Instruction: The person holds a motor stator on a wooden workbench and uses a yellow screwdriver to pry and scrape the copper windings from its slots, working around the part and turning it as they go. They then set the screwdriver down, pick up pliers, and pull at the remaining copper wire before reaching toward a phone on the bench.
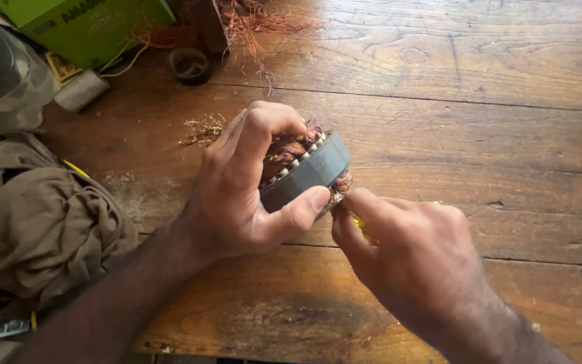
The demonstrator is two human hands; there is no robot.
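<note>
Left hand (240,192) round grey stator (308,172) (copper-wound) — right hand (412,259) alongside.

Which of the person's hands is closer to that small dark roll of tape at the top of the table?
Left. The left hand, gripping the grey ring-shaped motor core, lies just below and right of the tape roll. The right hand is farther off, lower and to the right.

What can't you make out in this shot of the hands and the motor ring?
- Yellow tool, head view: mostly hidden inside the right hand; its tip and kind cannot be told.
- Grey ring with copper wire: near side covered by the left hand.
- Green box: cut off by the top edge.
- Brown cloth: covers whatever lies beneath.
</note>
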